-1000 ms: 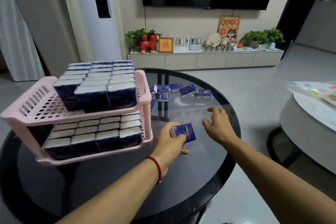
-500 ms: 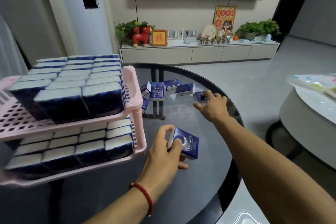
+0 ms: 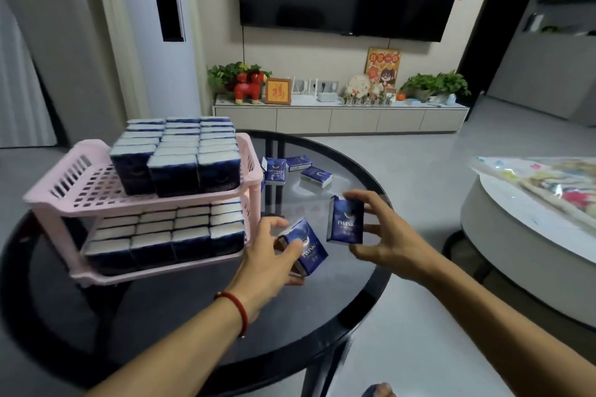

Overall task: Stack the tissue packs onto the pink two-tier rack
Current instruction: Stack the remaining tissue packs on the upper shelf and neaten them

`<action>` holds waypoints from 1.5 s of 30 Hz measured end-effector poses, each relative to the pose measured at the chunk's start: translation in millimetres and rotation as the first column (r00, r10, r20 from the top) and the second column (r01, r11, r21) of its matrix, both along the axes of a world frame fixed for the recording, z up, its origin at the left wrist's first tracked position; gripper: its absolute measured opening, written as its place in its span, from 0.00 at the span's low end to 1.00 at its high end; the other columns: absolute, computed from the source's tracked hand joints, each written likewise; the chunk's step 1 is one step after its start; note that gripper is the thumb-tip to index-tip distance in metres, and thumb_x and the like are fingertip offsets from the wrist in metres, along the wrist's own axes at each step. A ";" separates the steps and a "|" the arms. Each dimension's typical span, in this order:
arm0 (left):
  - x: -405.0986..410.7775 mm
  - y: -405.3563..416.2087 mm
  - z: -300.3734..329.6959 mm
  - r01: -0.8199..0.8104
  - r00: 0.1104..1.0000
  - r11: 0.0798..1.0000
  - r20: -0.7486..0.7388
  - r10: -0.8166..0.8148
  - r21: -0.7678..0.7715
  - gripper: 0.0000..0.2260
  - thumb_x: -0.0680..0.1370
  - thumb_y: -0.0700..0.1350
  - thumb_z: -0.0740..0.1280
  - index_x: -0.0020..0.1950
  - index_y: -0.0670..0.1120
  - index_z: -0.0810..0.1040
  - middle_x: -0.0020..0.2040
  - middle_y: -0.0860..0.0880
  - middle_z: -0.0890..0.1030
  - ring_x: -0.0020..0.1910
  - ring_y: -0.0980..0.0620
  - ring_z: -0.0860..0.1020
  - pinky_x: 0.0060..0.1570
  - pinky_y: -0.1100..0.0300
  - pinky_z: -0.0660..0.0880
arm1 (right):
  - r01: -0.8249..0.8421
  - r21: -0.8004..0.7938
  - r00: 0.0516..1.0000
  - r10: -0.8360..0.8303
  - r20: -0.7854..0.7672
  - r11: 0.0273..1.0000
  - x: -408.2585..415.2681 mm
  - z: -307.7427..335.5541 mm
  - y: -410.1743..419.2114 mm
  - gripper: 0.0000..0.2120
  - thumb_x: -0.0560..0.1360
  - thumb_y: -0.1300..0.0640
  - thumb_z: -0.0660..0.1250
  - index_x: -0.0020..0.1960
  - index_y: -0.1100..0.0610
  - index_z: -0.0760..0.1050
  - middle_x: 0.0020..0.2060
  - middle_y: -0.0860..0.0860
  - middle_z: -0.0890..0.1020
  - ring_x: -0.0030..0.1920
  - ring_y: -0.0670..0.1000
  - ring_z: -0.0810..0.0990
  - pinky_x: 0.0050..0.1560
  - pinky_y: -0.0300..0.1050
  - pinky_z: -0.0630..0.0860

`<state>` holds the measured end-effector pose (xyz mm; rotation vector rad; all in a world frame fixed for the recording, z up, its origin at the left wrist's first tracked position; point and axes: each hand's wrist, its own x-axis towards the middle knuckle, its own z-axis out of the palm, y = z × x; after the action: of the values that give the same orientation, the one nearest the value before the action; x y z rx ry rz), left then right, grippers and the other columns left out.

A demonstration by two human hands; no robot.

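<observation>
Dark glass forms the round tabletop (image 3: 200, 306), on which the pink rack (image 3: 248, 171) is stood, both tiers filled with blue tissue packs (image 3: 180, 155). One pack (image 3: 304, 245) is gripped by the left hand (image 3: 274, 255), another pack (image 3: 346, 219) upright by the right hand (image 3: 383, 235). Three loose packs (image 3: 316, 176) are left behind them.

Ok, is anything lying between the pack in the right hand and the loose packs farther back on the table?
No. In the head view, only bare glass table separates the right hand's pack from the loose packs behind.
</observation>
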<state>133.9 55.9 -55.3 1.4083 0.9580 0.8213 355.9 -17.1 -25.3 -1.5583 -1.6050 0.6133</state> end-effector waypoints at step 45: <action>-218.0 18.4 121.5 -0.006 0.861 0.678 -0.341 0.377 0.735 0.27 0.75 0.37 0.74 0.69 0.59 0.75 0.65 0.57 0.77 0.62 0.58 0.78 0.60 0.65 0.76 | -0.243 0.258 0.966 0.209 0.152 0.935 -162.0 -6.3 33.8 0.17 0.80 0.39 0.64 0.66 0.44 0.74 0.53 0.41 0.81 0.52 0.43 0.81 0.50 0.41 0.80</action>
<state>-84.0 74.3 66.1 2.3013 1.2464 1.1171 193.9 16.7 -31.6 -1.2355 -1.8919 0.3984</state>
